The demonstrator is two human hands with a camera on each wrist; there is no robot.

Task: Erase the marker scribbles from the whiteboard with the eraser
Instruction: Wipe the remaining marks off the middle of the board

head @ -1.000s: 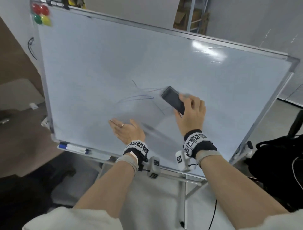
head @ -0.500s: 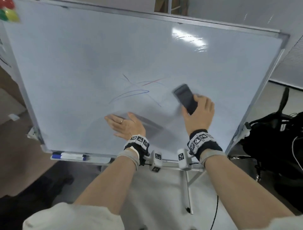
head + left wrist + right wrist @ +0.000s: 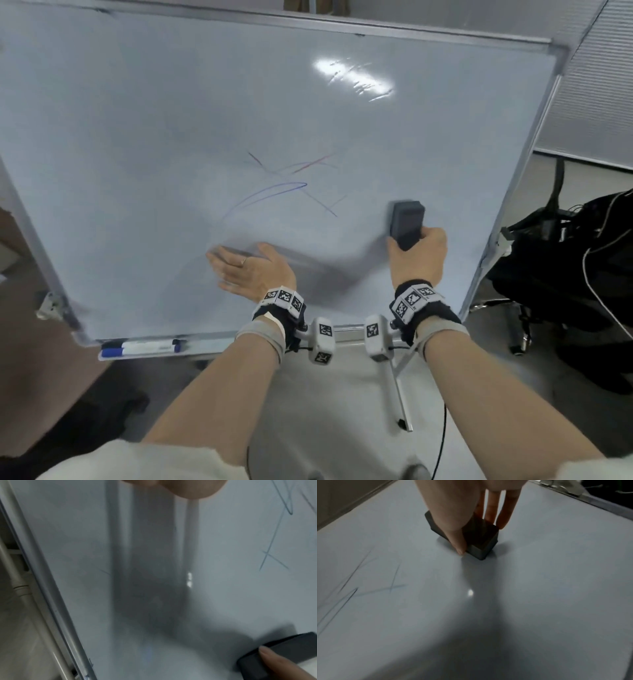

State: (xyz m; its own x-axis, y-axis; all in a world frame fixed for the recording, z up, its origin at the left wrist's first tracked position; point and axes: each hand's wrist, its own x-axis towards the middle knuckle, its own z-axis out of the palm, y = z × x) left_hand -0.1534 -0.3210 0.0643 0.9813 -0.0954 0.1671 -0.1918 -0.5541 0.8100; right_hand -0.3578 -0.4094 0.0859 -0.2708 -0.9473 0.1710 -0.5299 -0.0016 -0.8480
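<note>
— Grey eraser (image 3: 406,221) where?
— Gripped in the right hand (image 3: 418,257), flat on the whiteboard (image 3: 171,113), right of the scribbles (image 3: 291,181). Left hand (image 3: 248,270) lies flat, bracing.
— Next?
— Mid-wipe, I judge; sweep leftward across them.

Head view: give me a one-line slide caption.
Right hand presses the eraser on the whiteboard, right of remaining scribbles; left hand braces flat.
</note>
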